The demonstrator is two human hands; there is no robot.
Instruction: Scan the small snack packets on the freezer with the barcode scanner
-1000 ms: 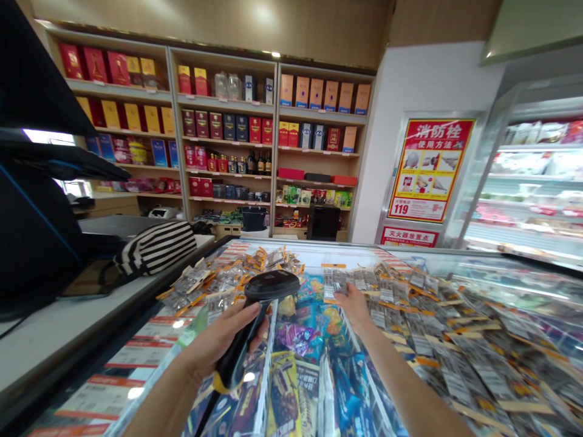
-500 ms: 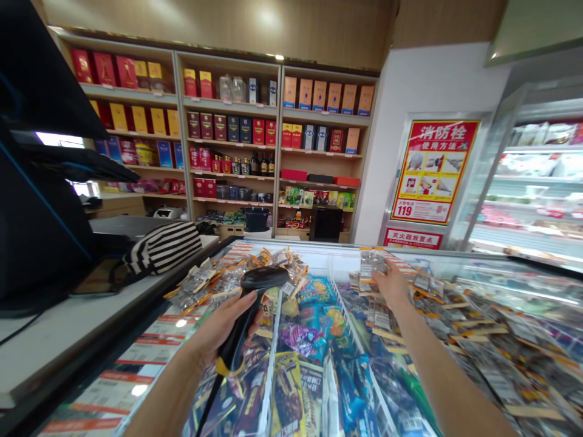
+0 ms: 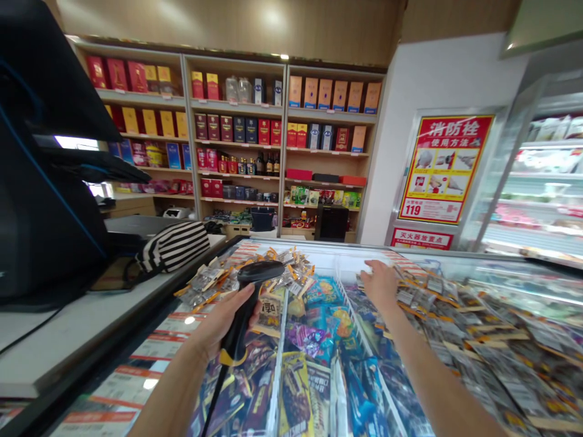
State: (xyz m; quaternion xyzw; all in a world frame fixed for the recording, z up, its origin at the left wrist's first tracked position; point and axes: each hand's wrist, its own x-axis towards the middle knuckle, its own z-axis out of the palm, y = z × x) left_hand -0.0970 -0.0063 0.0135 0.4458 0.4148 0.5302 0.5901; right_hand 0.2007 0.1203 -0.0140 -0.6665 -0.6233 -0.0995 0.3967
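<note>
Over the glass-topped freezer (image 3: pixel 330 258), left of centre, left hand (image 3: pixel 230 318) wraps a barcode scanner (image 3: pixel 245 315) by its handle, fingers closed firmly; scanner head up, cord (image 3: pixel 214 394) running down to the near edge. Right hand (image 3: pixel 381 286) is toward the far edge, right of centre: thumb and fingers part-spread, nothing visible between them; palm side mostly hidden. Small orange-edged packets: a smaller pile (image 3: pixel 209 280) by the far left corner, a larger pile (image 3: pixel 473 340) along the right edge, near the right hand. Price labels (image 3: pixel 122 376) line the left edge.

Handling, my judgement: scanner grip looks sound; its window should face a printed label squarely, and I can't see the window. Packets look light, slippery, overlapping, so pinch one by its orange strip, thumb off the print, label flat. Lift straight up so neighbours don't drag. Scanner head overlaps the smaller pile in view, contact unclear; swing it clear. Leave cord slack.
</note>
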